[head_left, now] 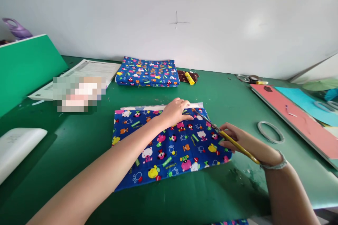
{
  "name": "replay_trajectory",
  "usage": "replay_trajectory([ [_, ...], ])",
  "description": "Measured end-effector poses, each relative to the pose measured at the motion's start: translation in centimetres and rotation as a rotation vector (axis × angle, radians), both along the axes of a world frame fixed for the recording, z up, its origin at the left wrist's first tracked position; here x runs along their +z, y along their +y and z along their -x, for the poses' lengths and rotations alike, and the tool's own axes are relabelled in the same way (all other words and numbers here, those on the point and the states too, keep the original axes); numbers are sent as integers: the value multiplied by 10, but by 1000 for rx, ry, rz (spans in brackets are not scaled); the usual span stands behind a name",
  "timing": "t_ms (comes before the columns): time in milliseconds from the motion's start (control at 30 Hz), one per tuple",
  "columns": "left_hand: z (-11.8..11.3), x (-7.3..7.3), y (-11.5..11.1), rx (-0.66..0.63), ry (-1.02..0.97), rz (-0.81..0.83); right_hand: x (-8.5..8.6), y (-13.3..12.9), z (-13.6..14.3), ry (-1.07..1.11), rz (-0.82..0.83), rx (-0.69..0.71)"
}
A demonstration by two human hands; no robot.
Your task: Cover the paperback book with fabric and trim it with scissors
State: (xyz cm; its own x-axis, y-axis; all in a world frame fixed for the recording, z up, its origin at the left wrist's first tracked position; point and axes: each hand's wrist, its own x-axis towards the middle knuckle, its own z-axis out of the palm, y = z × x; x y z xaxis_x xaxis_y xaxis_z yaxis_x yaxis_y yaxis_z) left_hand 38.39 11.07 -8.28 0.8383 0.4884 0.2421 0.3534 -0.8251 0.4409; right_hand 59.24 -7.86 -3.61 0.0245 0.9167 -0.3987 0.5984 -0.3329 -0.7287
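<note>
A blue cartoon-print cloth (169, 147) lies flat in front of me, with a strip of pale material (196, 105) showing past its far edge. My left hand (175, 112) presses on the cloth near that edge, fingers stretched and slightly spread. In my right hand (232, 137), at the cloth's right side, are what look like scissors (237, 146) with long yellow handles, seen edge-on. Their thin dark metal end points at my left fingertips and lies over the cloth. Whether the blades are apart cannot be seen.
Folded matching cloth (148, 72) sits against the white wall, beside a yellow glue stick (189, 78). Papers (87, 66) and a white object (19, 151) are left. A tape ring (270, 132) and pink board (293, 116) are right.
</note>
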Motion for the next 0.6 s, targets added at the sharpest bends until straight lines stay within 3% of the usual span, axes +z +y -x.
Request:
replay_trajectory([
  [167,-1,-1,-2,-38,12,5,5,-4,3,53,-20,64],
  [367,5,8,-9,-4,80,-4,6,-9,0,-44,-194,-17],
  [533,3,3,-13,-45,77,-180,4,-7,8,-36,-111,38],
  [600,2,2,-13,-57,88,-187,3,0,13,3,-114,-14],
])
